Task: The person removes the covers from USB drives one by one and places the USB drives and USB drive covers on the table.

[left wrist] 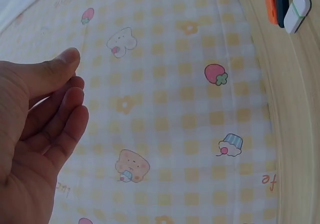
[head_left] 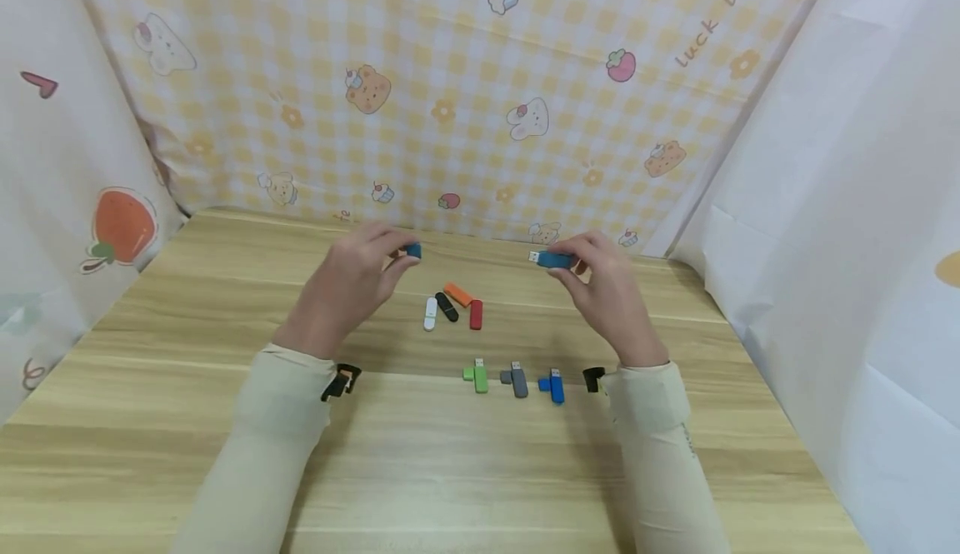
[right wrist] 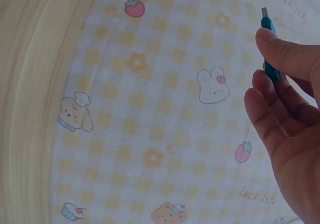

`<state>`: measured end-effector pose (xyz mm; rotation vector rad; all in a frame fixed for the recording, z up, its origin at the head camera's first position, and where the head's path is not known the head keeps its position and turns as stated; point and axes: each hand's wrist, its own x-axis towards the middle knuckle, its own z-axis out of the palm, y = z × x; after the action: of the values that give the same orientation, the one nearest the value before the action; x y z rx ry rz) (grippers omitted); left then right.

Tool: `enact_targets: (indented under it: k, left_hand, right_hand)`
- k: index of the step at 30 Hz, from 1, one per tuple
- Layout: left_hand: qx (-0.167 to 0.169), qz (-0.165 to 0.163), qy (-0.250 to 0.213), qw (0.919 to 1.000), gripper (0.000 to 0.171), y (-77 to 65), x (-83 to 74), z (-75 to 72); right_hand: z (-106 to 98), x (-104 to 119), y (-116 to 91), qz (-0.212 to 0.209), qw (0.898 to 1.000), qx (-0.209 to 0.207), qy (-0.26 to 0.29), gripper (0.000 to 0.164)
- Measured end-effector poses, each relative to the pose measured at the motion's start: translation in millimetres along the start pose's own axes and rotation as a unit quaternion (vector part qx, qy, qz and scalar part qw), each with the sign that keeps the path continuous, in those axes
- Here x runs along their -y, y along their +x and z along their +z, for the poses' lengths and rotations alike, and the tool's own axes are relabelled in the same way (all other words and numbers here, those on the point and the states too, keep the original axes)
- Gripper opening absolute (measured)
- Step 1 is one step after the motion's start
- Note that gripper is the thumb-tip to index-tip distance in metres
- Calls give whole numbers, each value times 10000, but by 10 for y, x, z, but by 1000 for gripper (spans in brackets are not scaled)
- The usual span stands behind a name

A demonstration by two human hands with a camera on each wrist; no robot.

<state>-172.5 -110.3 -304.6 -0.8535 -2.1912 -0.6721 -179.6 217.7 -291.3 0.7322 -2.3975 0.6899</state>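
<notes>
Above the far part of the table, my right hand pinches a teal USB flash drive between thumb and fingers. The drive's bare metal plug points left, and in the right wrist view it sticks up past the thumb. My left hand pinches a small teal cap by its fingertips; in the left wrist view the thumb and fingers hide it. A wide gap separates the two hands. On the table between them lie a white flash drive, a black one, an orange one and a red one, all capped.
Nearer to me, a green flash drive, a grey one and a blue one lie in a row, plugs bare, each with its cap at its left. A checked cloth hangs behind the wooden table.
</notes>
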Motion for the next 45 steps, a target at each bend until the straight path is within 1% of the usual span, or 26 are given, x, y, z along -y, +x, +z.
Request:
enact_targets:
  k: [2, 5, 9, 14, 19, 30, 34, 39, 45]
  left_hand:
    - [-16, 66, -34, 10000, 23, 8, 4, 4]
    - [39, 141, -86, 9999, 19, 25, -38, 39]
    - [141, 180, -13, 9997, 18, 34, -95, 78]
    - [190, 265, 103, 9994, 20, 39, -144, 111]
    - [238, 315, 78, 9992, 21, 41, -173, 149]
    - [389, 298, 117, 9987, 21, 40, -203, 186]
    - [475, 226, 138, 9985, 22, 32, -203, 194]
    - [519, 133, 143, 9985, 22, 25, -200, 196]
    - [517, 109, 164, 9985, 22, 23, -191, 179]
  right_hand:
    - [-19, -22, 1, -111, 9999, -80, -40, 24]
    - [-12, 5, 7, -192, 9998, -97, -41, 24]
    - [20, 57, 4, -56, 10000, 30, -36, 25]
    - [58, 114, 5, 137, 9997, 200, -2, 27]
    - [113, 170, 17, 104, 9993, 352, 24, 26]
    - [298, 353, 66, 115, 9961, 865, 143, 30]
    - [376, 425, 57, 311, 9930, 1111, 262, 31]
    - [480, 495, 52, 604, 9869, 1437, 421, 27]
    - [619, 551, 11, 676, 9809, 1812, 202, 19]
